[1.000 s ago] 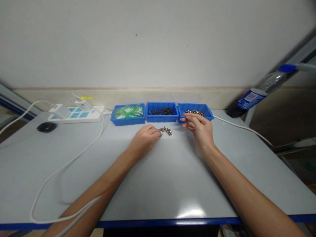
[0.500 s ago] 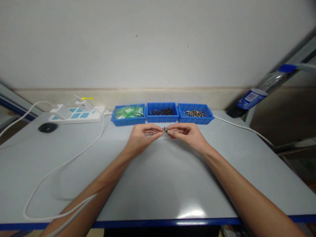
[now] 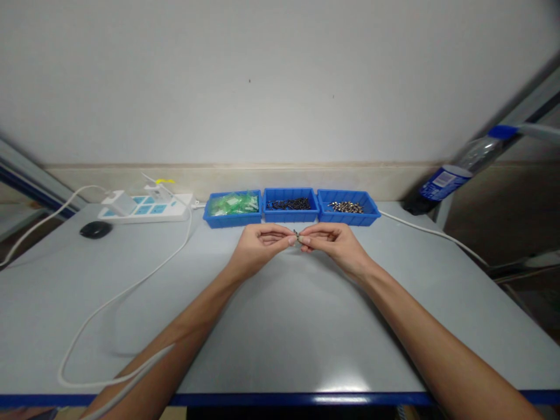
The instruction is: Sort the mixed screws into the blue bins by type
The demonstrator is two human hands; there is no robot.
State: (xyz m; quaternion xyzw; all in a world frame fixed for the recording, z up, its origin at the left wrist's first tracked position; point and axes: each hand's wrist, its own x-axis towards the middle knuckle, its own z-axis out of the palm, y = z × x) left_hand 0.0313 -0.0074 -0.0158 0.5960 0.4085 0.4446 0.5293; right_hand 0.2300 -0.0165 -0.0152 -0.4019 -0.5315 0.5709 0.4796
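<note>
Fingertips of my left hand (image 3: 261,244) and my right hand (image 3: 335,240) meet above the table, pinching a small metal piece (image 3: 297,234) between them. Its exact shape is too small to tell. Just behind the hands stand three blue bins in a row. The left bin (image 3: 234,220) holds green and clear plastic packets, the middle bin (image 3: 290,216) dark screws, and the right bin (image 3: 350,219) shiny metal parts.
A white power strip (image 3: 175,213) with plugged-in adapters and a black mouse (image 3: 95,230) are at the back left. One white cable (image 3: 126,290) loops across my left forearm. A dark drink bottle (image 3: 444,182) leans at the back right.
The camera view has shifted slightly, so the scene sits a little lower. Both hands still pinch the metal piece, which looks turned, and their fingertips are closer together.
</note>
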